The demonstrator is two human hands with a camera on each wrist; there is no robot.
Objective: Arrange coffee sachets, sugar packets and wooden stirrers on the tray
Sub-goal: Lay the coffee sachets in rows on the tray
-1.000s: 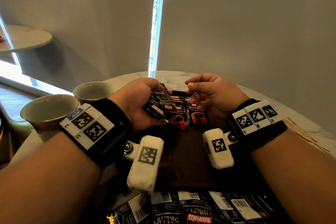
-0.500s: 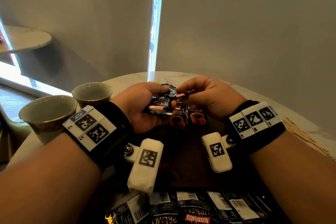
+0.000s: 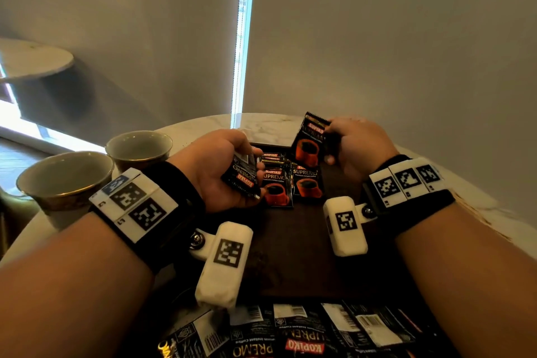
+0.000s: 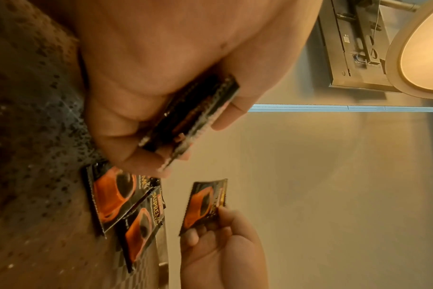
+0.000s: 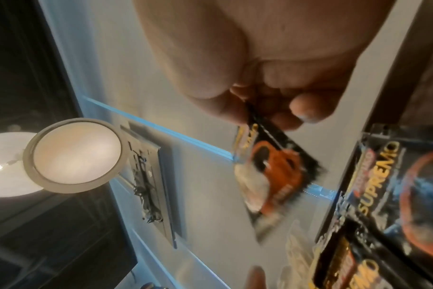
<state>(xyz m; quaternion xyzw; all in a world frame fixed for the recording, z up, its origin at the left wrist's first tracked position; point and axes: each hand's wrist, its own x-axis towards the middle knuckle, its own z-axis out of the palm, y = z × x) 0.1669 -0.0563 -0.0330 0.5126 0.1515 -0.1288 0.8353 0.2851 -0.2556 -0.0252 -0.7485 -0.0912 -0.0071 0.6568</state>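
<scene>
L hand [image 3: 216, 166] gripping sachet stack [image 3: 242, 176], R hand [image 3: 353, 145] pinching one sachet [image 3: 309, 142] above tray [image 3: 290, 256]

Half a second ago met the left hand [image 3: 220, 167] over the stack [image 3: 242, 176], pinching at its top sachet; now drawn away to the right and raised, with one sachet [image 3: 309, 142] pinched upright between thumb and fingers, clear of the stack and above the sachets lying on the tray [image 3: 290, 241]. Stack in the left hand now one thinner, tipped with its print facing the right hand [image 3: 356, 148]. Gap opened between the two hands where a second ago they nearly touched. Left hand shifted slightly lower and nearer the lying sachets [image 3: 292, 182].
</scene>
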